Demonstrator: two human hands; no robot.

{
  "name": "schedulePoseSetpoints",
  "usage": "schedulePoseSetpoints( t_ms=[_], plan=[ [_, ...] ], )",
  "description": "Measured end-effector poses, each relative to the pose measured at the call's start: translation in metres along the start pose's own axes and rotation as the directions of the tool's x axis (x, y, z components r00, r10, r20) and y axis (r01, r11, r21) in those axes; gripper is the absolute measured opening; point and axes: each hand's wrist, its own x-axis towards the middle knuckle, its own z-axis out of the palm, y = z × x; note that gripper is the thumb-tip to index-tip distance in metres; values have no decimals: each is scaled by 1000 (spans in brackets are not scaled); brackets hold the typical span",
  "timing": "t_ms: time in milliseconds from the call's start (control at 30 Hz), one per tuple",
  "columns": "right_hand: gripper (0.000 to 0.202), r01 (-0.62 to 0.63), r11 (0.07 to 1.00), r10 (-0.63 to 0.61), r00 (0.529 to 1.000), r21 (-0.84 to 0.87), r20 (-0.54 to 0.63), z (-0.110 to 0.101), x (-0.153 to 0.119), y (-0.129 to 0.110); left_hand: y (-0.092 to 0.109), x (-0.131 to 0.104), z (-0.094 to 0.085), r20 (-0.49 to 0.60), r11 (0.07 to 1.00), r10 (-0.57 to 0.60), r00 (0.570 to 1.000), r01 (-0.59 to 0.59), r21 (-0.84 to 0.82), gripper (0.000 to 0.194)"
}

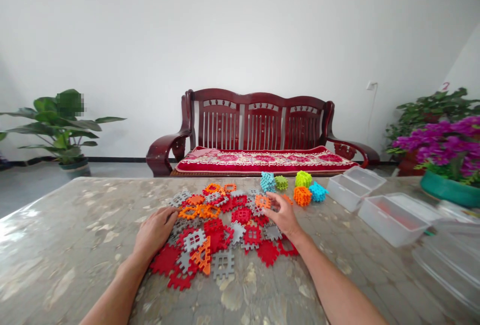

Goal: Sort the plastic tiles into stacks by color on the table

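Observation:
A loose pile of notched plastic building tiles in red, grey and orange lies on the table; one is a red tile (241, 214), another a grey window tile (223, 264). My right hand (283, 215) pinches an orange square tile (262, 201) between thumb and fingers, just above the pile's right side. At the pile's left edge rests my left hand (156, 230), lying low with nothing visible in it. Its fingertips are beside an orange tile (188, 212) and some grey ones. An orange triangular tile (202, 256) leans near the front of the pile.
Behind my right hand stand several assembled shapes, including an orange one (302, 196) and a blue one (318, 192). Clear plastic boxes (390, 225) and lids (450, 260) are at the right. A flower pot (448, 188) stands beyond them. A wooden bench (262, 120) is behind the table (75, 245).

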Motion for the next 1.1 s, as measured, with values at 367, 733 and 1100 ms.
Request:
schedulePoseSetpoints(
  t_ms=[367, 733, 1100],
  plan=[
    [50, -228, 663, 14, 956, -713, -293, -41, 6, 1, -1, 1, 1, -5, 1000, -5, 1000, 5, -1, 49],
    [50, -264, 552, 57, 958, -791, -280, -39, 0, 8, 0, -1, 0, -42, 1000, -5, 999, 5, 1, 45],
    [25, 196, 784, -268, 963, -589, -37, -10, -13, -25, 4, -1, -3, -28, 1000, -4, 1000, 4, 3, 42]
  ],
)
